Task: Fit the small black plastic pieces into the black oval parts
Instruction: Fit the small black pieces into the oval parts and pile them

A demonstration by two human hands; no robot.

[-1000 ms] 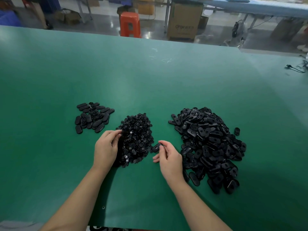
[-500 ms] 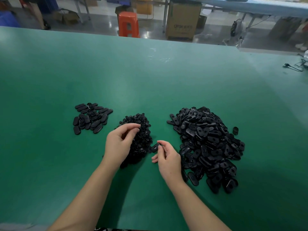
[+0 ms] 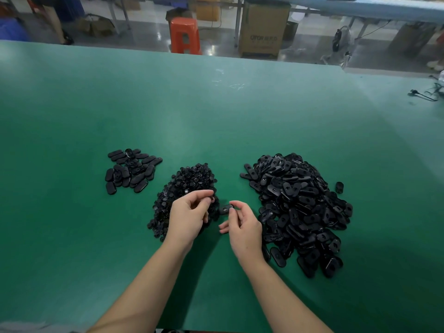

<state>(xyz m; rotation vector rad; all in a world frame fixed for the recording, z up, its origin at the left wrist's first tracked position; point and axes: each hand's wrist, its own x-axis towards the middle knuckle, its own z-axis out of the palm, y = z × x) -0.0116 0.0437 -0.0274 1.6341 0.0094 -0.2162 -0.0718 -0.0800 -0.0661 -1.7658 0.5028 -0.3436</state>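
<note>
On the green table (image 3: pixel 216 121) lie three black heaps. A big pile of oval parts (image 3: pixel 298 203) is at the right, a mound of small round pieces (image 3: pixel 189 181) sits in the middle, and a small group of ovals (image 3: pixel 129 170) is at the left. My right hand (image 3: pixel 242 227) pinches one oval part (image 3: pixel 225 209) between thumb and forefinger. My left hand (image 3: pixel 189 215) hovers over the near side of the small-piece mound and pinches a small black piece (image 3: pixel 212 199) at its fingertips, a short gap from the held oval.
One stray oval (image 3: pixel 339 187) lies right of the big pile. A black cable (image 3: pixel 422 94) rests at the table's far right edge. Beyond the far edge stand an orange stool (image 3: pixel 185 34) and a cardboard box (image 3: pixel 263 30).
My left hand has lifted from the left side of the small-piece mound and moved right, fingertips now close to the oval in my right hand. The right hand has barely shifted.
</note>
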